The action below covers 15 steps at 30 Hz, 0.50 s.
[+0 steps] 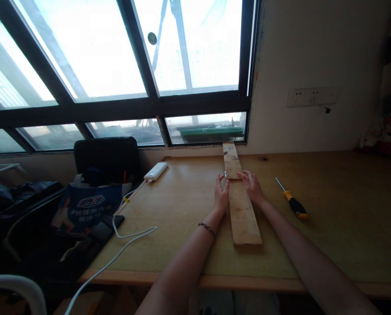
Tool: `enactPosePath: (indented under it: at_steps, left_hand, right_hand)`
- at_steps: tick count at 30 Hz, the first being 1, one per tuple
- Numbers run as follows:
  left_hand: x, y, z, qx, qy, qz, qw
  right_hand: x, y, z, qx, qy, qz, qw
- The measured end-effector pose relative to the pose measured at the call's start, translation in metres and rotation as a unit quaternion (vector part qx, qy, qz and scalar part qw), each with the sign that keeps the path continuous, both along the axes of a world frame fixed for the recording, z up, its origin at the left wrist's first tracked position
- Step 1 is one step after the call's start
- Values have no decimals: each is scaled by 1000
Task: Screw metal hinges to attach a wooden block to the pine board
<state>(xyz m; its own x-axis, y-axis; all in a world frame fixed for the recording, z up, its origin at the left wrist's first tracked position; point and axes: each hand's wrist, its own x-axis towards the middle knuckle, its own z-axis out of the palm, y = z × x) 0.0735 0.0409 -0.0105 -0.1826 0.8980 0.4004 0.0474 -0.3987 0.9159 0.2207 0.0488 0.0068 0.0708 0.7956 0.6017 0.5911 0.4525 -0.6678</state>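
Observation:
Two flat wooden boards lie end to end on the table, a longer near board (pixel 244 214) and a far board (pixel 231 153) reaching toward the window. A small shiny metal piece, perhaps a hinge (pixel 226 173), sits at the left edge where they meet. My left hand (pixel 221 194) is at that left edge, thumb against the wood and fingers bent close to the metal piece. From the other side, my right hand (pixel 252 186) grips the boards' right edge near the joint, fingertips on the wood. To the right lies a screwdriver (pixel 295 204) with a yellow and black handle.
On the wooden table (pixel 182 210), a white power bank (pixel 156 171) lies at the far left, its white cable (pixel 130 236) trailing over the front edge. A black chair (pixel 106 159) with a blue bag (pixel 87 205) stands left. Window and wall border the back.

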Motion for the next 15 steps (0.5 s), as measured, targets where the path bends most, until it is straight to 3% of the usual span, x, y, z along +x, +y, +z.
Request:
enactPosePath:
  at_steps: [4,8,12,15]
  left_hand:
    - [0,-1,0,-2,-13,-15,1000]
    - [0,-2,1,-23,-40,-6,999]
    - [1,2,1,-101,-157,-19,982]
    - [2,7,0,-179,-283,-58,940]
  right_hand:
    - [-2,1,-1,-12,11,6,1000]
    - [-5,5,-1,-53,185,44,980]
    - [-3,12,1,-117,394,-20,911]
    - [-2,14,2,-200,485,-49,850]
